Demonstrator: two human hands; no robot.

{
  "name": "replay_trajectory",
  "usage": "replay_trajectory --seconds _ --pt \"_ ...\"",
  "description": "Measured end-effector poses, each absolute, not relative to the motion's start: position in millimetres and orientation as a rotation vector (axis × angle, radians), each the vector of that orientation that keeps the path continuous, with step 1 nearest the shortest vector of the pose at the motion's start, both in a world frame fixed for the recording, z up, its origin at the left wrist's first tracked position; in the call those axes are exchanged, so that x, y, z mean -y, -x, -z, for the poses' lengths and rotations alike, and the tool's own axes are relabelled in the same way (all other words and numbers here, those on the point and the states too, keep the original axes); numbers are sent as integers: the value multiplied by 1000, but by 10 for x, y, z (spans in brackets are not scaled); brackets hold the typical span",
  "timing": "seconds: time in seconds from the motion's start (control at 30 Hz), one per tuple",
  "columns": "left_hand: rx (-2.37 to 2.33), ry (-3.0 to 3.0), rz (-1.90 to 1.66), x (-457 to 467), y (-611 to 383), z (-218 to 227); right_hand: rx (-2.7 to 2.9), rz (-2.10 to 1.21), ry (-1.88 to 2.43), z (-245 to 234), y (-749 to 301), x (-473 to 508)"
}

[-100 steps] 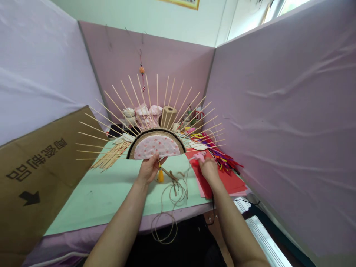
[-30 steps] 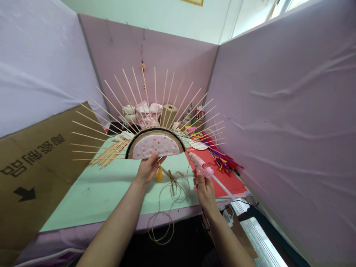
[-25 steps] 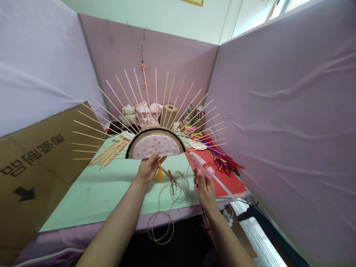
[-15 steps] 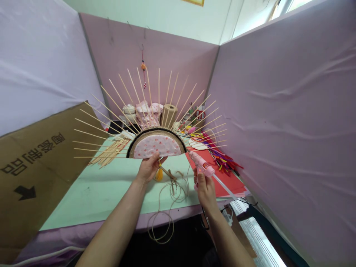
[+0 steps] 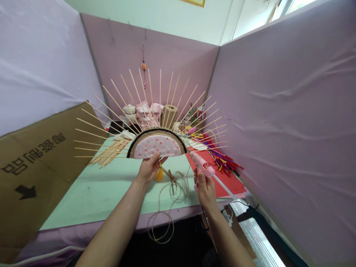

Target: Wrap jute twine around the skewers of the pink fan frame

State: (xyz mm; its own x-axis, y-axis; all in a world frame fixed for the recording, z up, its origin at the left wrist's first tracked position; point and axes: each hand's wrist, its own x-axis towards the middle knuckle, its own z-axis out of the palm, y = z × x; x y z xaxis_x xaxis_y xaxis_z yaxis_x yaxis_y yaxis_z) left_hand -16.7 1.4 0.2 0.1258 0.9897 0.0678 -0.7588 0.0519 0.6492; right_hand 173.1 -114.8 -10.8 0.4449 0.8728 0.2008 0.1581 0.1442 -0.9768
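My left hand grips the lower edge of a half-round fan piece, pink dotted fabric with a twine and black rim, held upright above the table. Several thin wooden sticks fan out from its rim. My right hand is closed on a pink hot glue gun, a clear glue stick poking out behind. The gun's nozzle points at the fan's right corner, close to it. A small yellow tassel hangs under the fan.
A pale green table carries loose twine, red paper sheets, coloured pipe cleaners, a twine roll and bundled sticks. A brown cardboard sheet leans at the left. Purple partitions close in three sides.
My right hand picked the glue gun up from the red paper and brought its nozzle to the fan's right corner. The fan stays held upright, barely shifted.
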Motion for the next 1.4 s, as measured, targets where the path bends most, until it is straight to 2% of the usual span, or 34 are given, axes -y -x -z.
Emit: replay_trajectory --seconds 0.83,1.2,1.3,1.4 --pt "-465 -680 -1390 32 150 -46 1021 -668 1362 54 -1727 1137" --pt "-464 -676 -1420 33 145 -49 1061 -621 1360 213 -1774 1141" --pt "-465 -666 -1456 17 138 -44 1109 -504 1377 218 -1821 1122" --pt "-462 -645 -1511 -3 141 -46 1238 -222 1471 151 -1964 1031"
